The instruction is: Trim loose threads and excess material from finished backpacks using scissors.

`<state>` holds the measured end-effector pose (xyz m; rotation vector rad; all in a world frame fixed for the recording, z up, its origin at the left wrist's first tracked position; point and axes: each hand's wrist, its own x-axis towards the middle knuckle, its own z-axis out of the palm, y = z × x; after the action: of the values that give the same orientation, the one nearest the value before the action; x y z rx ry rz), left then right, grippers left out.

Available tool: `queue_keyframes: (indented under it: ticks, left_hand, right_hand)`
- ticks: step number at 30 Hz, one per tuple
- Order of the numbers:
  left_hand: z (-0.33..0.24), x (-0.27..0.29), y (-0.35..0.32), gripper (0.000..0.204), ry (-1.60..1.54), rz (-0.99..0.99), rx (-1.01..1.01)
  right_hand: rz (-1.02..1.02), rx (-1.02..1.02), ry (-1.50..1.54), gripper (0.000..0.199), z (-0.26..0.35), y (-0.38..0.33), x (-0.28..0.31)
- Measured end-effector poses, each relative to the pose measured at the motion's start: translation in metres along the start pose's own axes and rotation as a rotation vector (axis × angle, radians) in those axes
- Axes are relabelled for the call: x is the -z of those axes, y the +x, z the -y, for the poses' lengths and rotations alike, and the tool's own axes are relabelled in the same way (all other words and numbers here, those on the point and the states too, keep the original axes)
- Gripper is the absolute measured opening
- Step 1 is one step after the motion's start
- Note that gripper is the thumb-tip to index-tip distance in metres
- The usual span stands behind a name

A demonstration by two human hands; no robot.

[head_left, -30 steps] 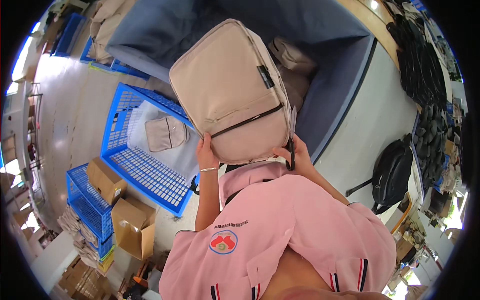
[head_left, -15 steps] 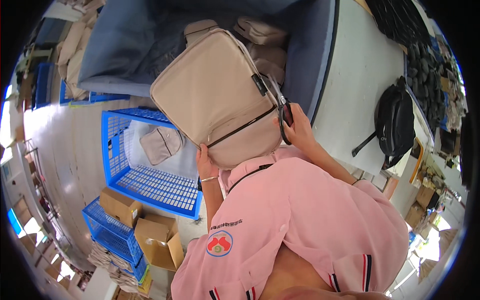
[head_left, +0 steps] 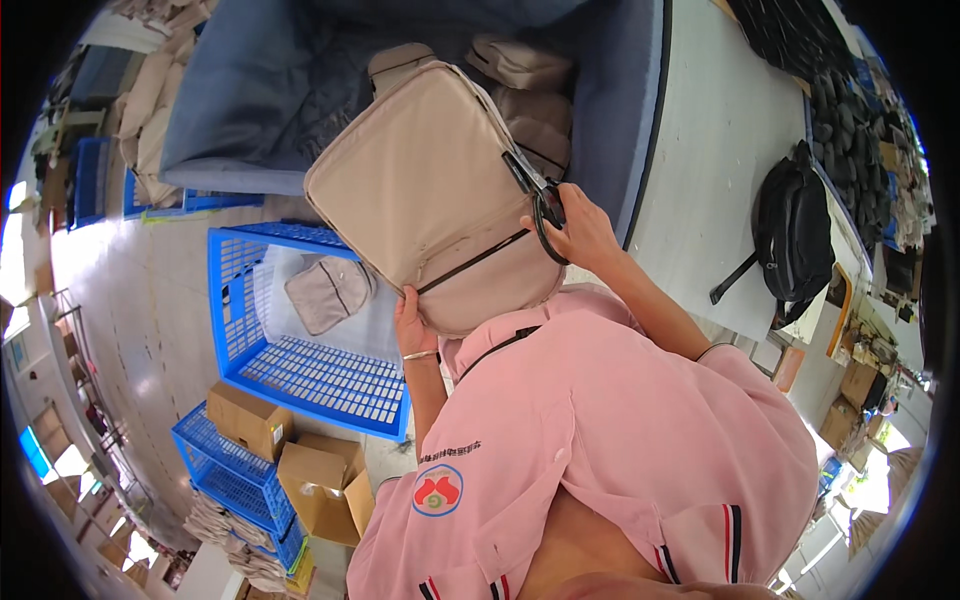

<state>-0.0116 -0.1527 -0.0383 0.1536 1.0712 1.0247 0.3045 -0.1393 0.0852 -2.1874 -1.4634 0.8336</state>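
Note:
A large beige bag [head_left: 425, 180] with rounded corners and a dark zipper line across its lower part lies tilted against my front. My left hand [head_left: 412, 318] grips its lower left edge, thumb on the face and the other fingers hidden behind. In my right hand [head_left: 580, 232] is a pair of scissors [head_left: 545, 205] with dark handles. Their blades rest by the black tab on the bag's right edge. Whether the blades meet the tab is too small to tell.
Beyond the bag stands a big blue-grey fabric bin [head_left: 260, 120] holding several beige bags [head_left: 520, 62]. A blue plastic crate [head_left: 310, 385] with a small beige bag [head_left: 328, 295] is at left, cardboard boxes [head_left: 325, 485] below it. On the pale table [head_left: 690, 170] at right lies a black backpack [head_left: 795, 235].
My right hand has moved up and slightly left with the scissors, bringing the blades from beside the bag onto its right edge at the black tab. My left hand keeps its grip.

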Motion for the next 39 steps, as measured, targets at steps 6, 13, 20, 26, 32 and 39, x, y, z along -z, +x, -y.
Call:
queue_keyframes:
  ticks: [6, 13, 20, 26, 32, 39]
  left_hand:
    - [0.0, 0.004, 0.003, 0.034, -0.008, -0.005, 0.006]
    - [0.001, 0.005, 0.005, 0.036, 0.04, -0.004, -0.014]
    - [-0.068, -0.031, -0.024, 0.023, 0.608, -0.328, -0.456]
    - [-0.182, -0.068, -0.074, 0.017, 1.026, -0.372, -0.809]
    - [-0.259, -0.107, -0.112, 0.019, 1.486, 0.071, -1.108]
    - [-0.309, -0.162, -0.093, 0.021, 1.825, 0.469, -0.975]
  right_hand:
    - [-0.085, 0.068, 0.035, 0.057, -0.014, 0.004, -0.019]
    - [-0.185, 0.084, 0.071, 0.049, -0.015, 0.01, -0.033]
    - [-0.323, 0.129, 0.179, 0.036, -0.048, 0.024, -0.044]
    - [-0.19, -0.042, 0.342, 0.032, -0.059, 0.021, -0.022]
    - [-0.205, 0.382, 0.211, 0.035, 0.021, 0.014, 0.037]
    - [-0.224, 0.905, -0.074, 0.058, 0.094, 0.038, 0.083]
